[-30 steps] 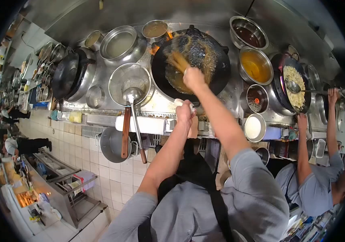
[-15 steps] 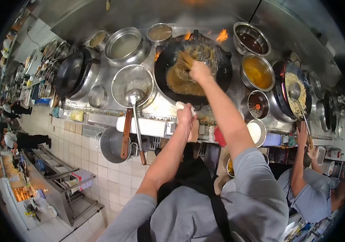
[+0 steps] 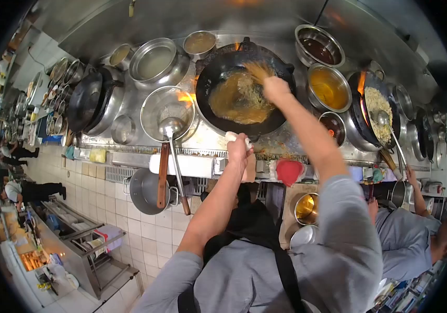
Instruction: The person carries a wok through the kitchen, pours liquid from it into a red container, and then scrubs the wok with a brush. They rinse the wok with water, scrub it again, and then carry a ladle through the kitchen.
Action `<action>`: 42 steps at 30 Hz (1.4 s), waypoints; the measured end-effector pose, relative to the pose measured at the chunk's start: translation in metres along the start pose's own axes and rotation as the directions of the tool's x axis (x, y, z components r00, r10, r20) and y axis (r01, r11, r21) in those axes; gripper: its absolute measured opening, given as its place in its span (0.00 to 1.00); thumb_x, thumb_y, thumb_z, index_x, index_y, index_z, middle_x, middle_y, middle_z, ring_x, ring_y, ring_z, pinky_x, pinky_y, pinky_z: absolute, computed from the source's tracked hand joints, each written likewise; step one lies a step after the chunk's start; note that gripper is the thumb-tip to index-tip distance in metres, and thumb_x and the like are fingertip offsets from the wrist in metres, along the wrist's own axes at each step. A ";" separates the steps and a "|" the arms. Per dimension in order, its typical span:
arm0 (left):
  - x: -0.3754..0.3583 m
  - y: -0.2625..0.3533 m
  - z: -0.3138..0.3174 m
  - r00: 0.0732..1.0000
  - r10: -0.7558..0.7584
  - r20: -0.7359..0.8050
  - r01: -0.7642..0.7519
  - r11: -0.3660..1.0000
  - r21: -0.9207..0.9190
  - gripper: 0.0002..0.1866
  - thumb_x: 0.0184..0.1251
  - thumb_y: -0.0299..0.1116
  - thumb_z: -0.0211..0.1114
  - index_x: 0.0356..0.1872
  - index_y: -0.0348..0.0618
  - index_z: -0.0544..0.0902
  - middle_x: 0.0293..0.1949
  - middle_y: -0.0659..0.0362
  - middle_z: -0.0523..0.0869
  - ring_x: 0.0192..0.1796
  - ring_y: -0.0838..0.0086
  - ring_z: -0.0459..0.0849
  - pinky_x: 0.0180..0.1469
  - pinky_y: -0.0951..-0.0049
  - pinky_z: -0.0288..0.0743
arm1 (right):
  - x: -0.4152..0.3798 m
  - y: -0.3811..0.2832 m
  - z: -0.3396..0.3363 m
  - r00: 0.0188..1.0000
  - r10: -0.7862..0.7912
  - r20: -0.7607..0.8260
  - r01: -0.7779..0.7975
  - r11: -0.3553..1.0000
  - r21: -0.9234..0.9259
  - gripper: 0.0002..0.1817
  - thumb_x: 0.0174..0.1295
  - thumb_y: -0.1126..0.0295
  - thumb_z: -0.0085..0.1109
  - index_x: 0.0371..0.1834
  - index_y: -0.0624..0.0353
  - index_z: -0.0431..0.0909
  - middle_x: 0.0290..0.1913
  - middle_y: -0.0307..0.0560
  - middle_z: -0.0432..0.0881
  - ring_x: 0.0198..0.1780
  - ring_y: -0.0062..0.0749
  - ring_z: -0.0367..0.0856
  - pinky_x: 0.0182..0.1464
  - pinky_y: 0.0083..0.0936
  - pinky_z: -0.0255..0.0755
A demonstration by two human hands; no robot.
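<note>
A large black wok sits over flames in front of me, with brownish water swirling inside it. My right hand is closed around a bamboo wok brush, its bristles fanned toward the wok's far right wall. At the near rim, my left hand is closed on a folded white cloth. The cloth is against the wok's near edge; whether a handle lies under it is hidden. Left of the wok, a ladle rests in a round wire strainer with a wooden handle.
Metal bowls with amber oil and dark liquid stand right of the wok. Farther right, a co-worker's hand holds a ladle over a wok of fried rice. A pot of cloudy liquid stands at left.
My right hand and the brush have moved up and to the right inside the wok. My left hand stays at the rim. Flame now shows beside the strainer.
</note>
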State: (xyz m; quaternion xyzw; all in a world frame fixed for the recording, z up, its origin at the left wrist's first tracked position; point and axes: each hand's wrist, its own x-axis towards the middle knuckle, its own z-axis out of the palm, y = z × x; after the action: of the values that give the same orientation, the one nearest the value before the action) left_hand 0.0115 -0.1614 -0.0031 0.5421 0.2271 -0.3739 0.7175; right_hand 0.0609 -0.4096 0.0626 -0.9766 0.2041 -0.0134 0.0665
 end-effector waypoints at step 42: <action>-0.094 0.092 -0.101 0.941 0.337 0.039 -0.320 0.844 0.431 0.08 0.60 0.28 0.64 0.39 0.41 0.78 0.30 0.57 0.83 0.22 0.71 0.79 0.18 0.73 0.71 | -0.363 0.041 -0.022 0.697 0.669 0.259 -0.447 0.123 0.886 0.27 0.66 0.64 0.72 0.66 0.64 0.78 0.42 0.49 0.90 0.27 0.28 0.86 0.20 0.24 0.69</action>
State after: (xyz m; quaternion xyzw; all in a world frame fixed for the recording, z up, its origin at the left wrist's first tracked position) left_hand 0.0332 -0.0256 0.0904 0.7251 0.0563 -0.2761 0.6284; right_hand -0.2891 -0.3044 0.0788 -0.6108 0.5178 -0.1955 0.5662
